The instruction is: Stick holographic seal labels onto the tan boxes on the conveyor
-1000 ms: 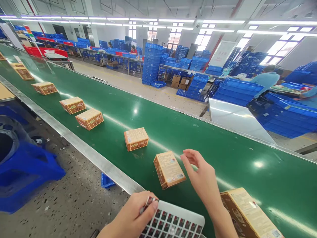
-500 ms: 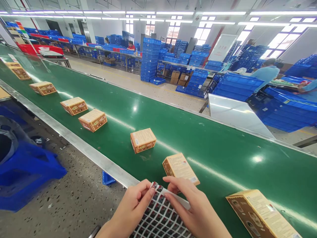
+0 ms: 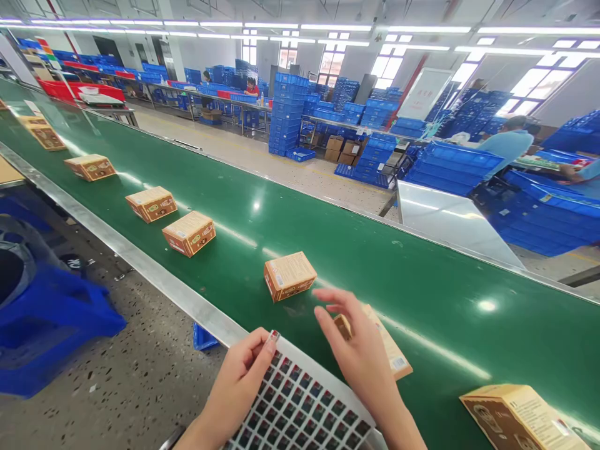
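My left hand is closed on the upper left corner of a white sheet of small dark-and-red stickers. One small sticker shows at the tip of the left thumb. Over the green conveyor, my right hand is open, thumb and fingers apart with nothing between them. It partly hides a tan-and-brown carton below it; contact with that carton cannot be told. Just beyond the right fingertips lies another carton. A larger-looking carton sits at lower right, cut off by the frame edge.
More cartons, such as one near the middle, lie spaced along the green belt. A metal rail edges its near side. Beyond stand stacked blue crates, a sloped metal panel and a person in light blue.
My right hand has left the sheet and moved up and right over a carton. The cartons have shifted rightward along the belt. My left hand still grips the sheet, slightly further left.
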